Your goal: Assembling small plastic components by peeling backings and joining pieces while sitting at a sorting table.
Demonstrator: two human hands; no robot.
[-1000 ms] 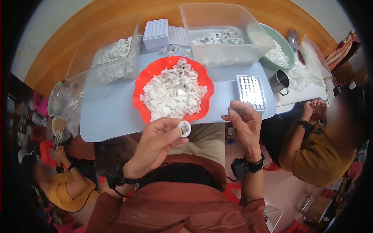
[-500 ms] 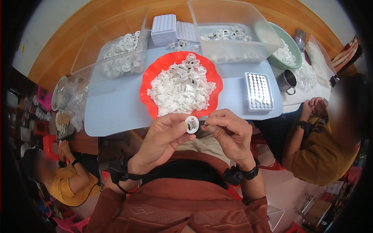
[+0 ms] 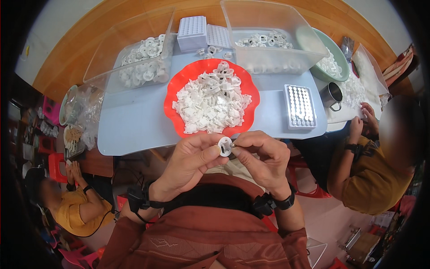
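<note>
Between the thumb and fingers of my left hand [image 3: 192, 156] is a round white plastic housing [image 3: 225, 146], with its hollow face toward me and a dark part inside. My right hand [image 3: 265, 156] pinches a tiny metallic piece [image 3: 233, 145] against the housing's right edge; the fingertips hide most of it. Both hands are just in front of a red scalloped bowl [image 3: 168, 107], which is heaped with small white plastic parts [image 3: 210, 105].
On the blue table [image 3: 130, 130] stand two clear bins [image 3: 101, 74] [image 3: 286, 58] of white parts, stacked white hole trays [image 3: 191, 33] and a tray of silver discs [image 3: 300, 107]. A metal mug [image 3: 330, 95] and green basin [image 3: 342, 71] are at right. Co-workers [image 3: 371, 179] [image 3: 83, 210] sit either side.
My right hand has moved left, bringing the metallic piece to the housing's edge. The housing has shifted slightly right and tilted. The co-worker at right has moved a hand.
</note>
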